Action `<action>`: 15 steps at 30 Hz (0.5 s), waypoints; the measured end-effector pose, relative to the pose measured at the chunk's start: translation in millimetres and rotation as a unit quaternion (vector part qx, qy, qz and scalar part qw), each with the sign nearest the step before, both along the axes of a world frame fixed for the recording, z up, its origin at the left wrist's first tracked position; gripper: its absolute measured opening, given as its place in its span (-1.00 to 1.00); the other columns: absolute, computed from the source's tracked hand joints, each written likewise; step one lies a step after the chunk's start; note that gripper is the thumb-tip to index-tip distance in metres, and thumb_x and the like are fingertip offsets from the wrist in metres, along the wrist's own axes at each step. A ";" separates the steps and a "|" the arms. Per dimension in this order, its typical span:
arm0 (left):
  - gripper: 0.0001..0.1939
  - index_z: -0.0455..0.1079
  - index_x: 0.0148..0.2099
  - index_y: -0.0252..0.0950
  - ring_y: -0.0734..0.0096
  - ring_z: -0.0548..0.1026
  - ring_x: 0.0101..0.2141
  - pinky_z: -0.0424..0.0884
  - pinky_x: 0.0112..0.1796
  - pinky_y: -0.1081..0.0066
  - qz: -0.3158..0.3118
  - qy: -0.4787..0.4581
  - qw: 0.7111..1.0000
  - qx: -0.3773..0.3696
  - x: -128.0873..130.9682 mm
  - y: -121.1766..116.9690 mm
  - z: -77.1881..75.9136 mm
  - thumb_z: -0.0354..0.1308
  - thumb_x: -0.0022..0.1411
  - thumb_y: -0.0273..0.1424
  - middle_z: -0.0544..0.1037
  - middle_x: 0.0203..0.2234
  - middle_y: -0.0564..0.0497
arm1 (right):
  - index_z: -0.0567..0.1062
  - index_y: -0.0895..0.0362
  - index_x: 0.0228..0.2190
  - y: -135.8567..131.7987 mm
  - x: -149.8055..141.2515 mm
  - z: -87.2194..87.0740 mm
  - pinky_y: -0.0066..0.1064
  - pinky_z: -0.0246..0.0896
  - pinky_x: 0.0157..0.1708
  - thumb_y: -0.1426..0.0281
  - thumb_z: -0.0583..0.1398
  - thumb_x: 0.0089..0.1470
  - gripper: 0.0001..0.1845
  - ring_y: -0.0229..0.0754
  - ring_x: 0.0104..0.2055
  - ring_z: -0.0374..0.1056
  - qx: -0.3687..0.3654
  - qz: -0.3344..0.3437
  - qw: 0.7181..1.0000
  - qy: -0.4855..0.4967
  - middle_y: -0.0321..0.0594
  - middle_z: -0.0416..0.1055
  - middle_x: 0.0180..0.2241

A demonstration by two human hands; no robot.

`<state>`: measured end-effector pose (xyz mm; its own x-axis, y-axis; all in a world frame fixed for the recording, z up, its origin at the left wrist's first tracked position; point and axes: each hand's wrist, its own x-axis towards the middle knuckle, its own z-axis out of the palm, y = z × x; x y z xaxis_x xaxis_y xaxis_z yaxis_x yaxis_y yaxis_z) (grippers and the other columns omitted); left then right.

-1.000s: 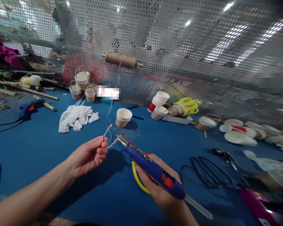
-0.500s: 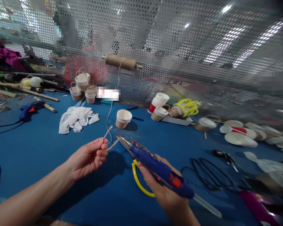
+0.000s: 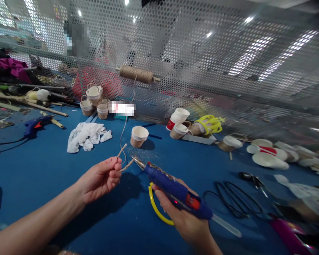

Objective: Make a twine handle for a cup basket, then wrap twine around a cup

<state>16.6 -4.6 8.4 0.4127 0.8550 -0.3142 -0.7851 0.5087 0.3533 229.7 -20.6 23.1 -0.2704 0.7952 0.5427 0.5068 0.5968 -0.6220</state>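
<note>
My left hand (image 3: 102,179) pinches a short piece of twine (image 3: 127,165), its two ends sticking out past the fingertips. Wrapped in my right hand (image 3: 184,216) is a blue glue gun (image 3: 172,187) with a red light on its side and a clear glue stick (image 3: 227,225) poking from the back. The gun's metal nozzle is at the lower twine end; whether they touch I cannot tell. Just beyond both hands stands a small paper cup (image 3: 139,136), wrapped in brown with a white band. Below the gun, a yellow curved handle (image 3: 157,209) is partly hidden by my right hand.
Crumpled white cloth (image 3: 87,136) lies left of the cup. Several small handled buckets (image 3: 94,94) stand behind it. A twine spool (image 3: 136,73) hangs at the perforated metal screen (image 3: 202,71). Another glue gun (image 3: 37,125) lies left; black cable (image 3: 234,198) lies right.
The glue gun has shifted slightly left, along with my right hand. My left hand keeps its pinch on the twine almost in place. The view has tilted up a little.
</note>
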 end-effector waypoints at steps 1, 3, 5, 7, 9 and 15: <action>-0.91 0.34 -0.40 -0.46 0.72 0.29 -0.69 0.24 -0.67 0.71 -0.001 0.000 1.000 0.002 0.0 0.1 -0.1 0.04 0.11 -0.64 0.36 -0.64 0.06 | 0.47 0.10 -0.49 0.4 0.3 -1.6 -0.37 0.38 -0.43 0.40 0.15 -0.05 -0.92 -0.22 -0.48 0.39 -0.005 -0.003 1.000 0.001 -0.27 0.45 -0.53; -0.91 0.34 -0.40 -0.47 0.72 0.29 -0.69 0.24 -0.67 0.71 0.000 0.002 1.000 0.005 0.0 0.4 -0.1 0.04 0.12 -0.64 0.36 -0.64 0.06 | 0.48 0.10 -0.49 1.4 2.1 -6.9 -0.40 0.37 -0.49 0.36 0.14 -0.04 -0.89 -0.24 -0.53 0.37 -0.034 -0.018 0.999 0.011 -0.29 0.44 -0.57; -0.90 0.34 -0.41 -0.46 0.72 0.29 -0.69 0.24 -0.67 0.71 0.003 0.003 1.000 0.009 0.1 0.6 -0.2 0.03 0.12 -0.64 0.36 -0.64 0.06 | 0.49 0.10 -0.46 2.4 4.7 -13.7 -0.43 0.35 -0.57 0.33 0.14 -0.04 -0.86 -0.25 -0.57 0.36 -0.057 -0.042 0.997 0.034 -0.29 0.43 -0.59; -0.89 0.34 -0.41 -0.46 0.71 0.29 -0.69 0.25 -0.66 0.70 0.005 0.005 1.000 0.014 0.2 0.9 -0.7 0.02 0.13 -0.64 0.36 -0.64 0.06 | 0.51 0.10 -0.44 2.3 6.6 -19.3 -0.45 0.33 -0.61 0.31 0.15 -0.04 -0.83 -0.24 -0.57 0.35 -0.070 -0.058 0.994 0.059 -0.28 0.43 -0.58; -0.88 0.34 -0.41 -0.45 0.71 0.29 -0.69 0.25 -0.67 0.70 0.005 0.009 1.000 0.019 0.2 1.1 -1.5 0.02 0.14 -0.63 0.36 -0.64 0.06 | 0.52 0.10 -0.45 0.6 6.5 -21.4 -0.46 0.29 -0.67 0.29 0.16 -0.06 -0.83 -0.26 -0.61 0.33 -0.091 -0.057 0.991 0.079 -0.29 0.41 -0.61; -0.91 0.34 -0.42 -0.46 0.71 0.27 -0.70 0.22 -0.67 0.69 0.012 0.034 0.999 0.030 0.1 1.7 0.2 0.06 0.13 -0.59 0.34 -0.65 0.06 | 0.51 0.14 -0.48 -9.3 -5.3 -4.4 -0.53 0.14 -0.75 0.22 0.19 -0.09 -0.76 -0.37 -0.73 0.16 -0.250 -0.062 0.954 0.155 -0.36 0.27 -0.73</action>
<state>16.8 -3.0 8.6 0.3707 0.8828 -0.2887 -0.7707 0.4658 0.4348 224.3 -29.9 18.7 -0.0468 0.9909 0.1264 0.3003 0.1347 -0.9443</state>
